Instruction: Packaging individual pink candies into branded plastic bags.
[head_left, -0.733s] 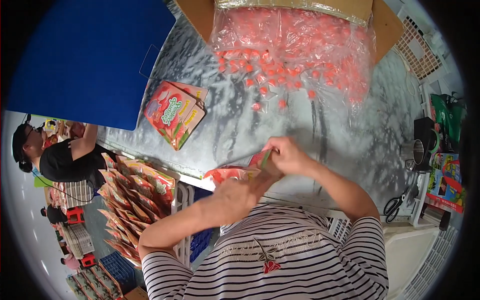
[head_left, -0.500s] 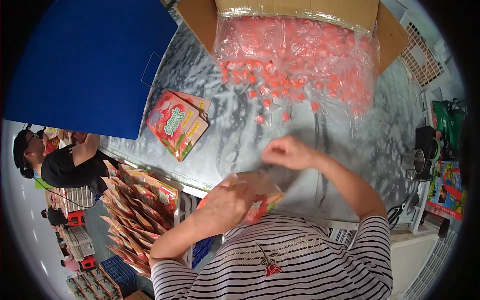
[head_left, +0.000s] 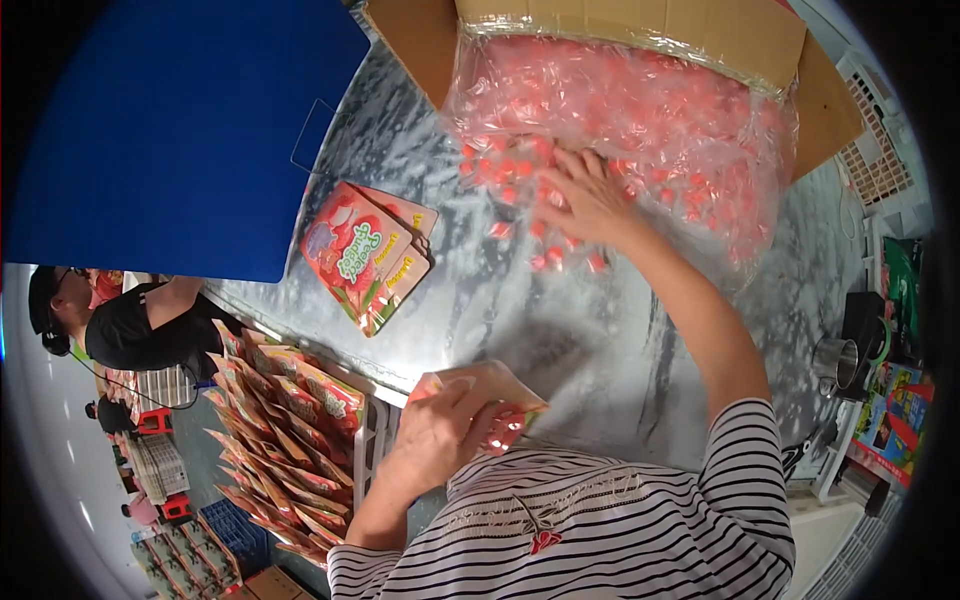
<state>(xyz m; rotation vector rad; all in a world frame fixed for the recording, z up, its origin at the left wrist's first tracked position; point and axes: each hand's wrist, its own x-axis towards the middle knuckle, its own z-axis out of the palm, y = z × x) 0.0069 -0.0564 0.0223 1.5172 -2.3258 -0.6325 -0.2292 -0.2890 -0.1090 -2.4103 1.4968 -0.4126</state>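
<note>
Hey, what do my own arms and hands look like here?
Your left hand and right hand are ungloved, and both forearms are bare. Your short sleeves are white with thin dark stripes. No watch shows on either wrist.

Blk-striped wht shirt (head_left: 640,530), short slvs (head_left: 748,450), red rose motif (head_left: 545,541) on front

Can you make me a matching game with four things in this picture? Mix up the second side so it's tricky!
Things:
1. Left hand
2. Right hand
3. Big flat panel
4. Cardboard box

Where or how:
A. Brown, with clear plastic at its opening
B. Holding a pouch
C. Blue, in the picture's upper left
D. Fingers spread, at the small red wrapped pieces

Right pairs: 1-B, 2-D, 3-C, 4-A
</note>
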